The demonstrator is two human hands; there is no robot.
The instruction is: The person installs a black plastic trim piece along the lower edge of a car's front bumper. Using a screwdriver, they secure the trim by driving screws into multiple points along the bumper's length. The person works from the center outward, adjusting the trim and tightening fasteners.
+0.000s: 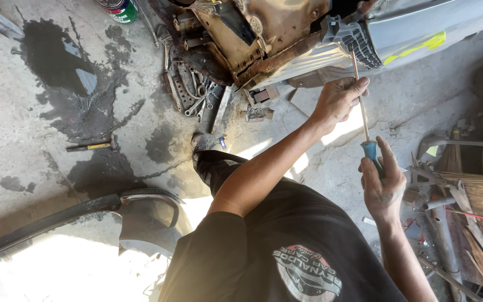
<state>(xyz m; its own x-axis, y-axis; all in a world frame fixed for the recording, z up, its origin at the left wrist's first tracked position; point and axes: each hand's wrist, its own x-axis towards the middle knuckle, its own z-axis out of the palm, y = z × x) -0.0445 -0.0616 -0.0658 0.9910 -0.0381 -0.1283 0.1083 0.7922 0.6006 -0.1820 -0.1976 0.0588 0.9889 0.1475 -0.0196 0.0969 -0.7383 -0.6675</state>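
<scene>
Floor: stained concrete, scattered wrenches.
Screwdriver: tip at grey car-body clip.
Right hand: clamped on blue handle.
Left hand: fingers curled round shaft.

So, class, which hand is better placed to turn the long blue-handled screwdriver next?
Probably the right hand: it wraps the handle of the long blue-handled screwdriver, so it can twist. The left hand only pinches the thin metal shaft below the grey plastic bracket, guiding it.
</scene>
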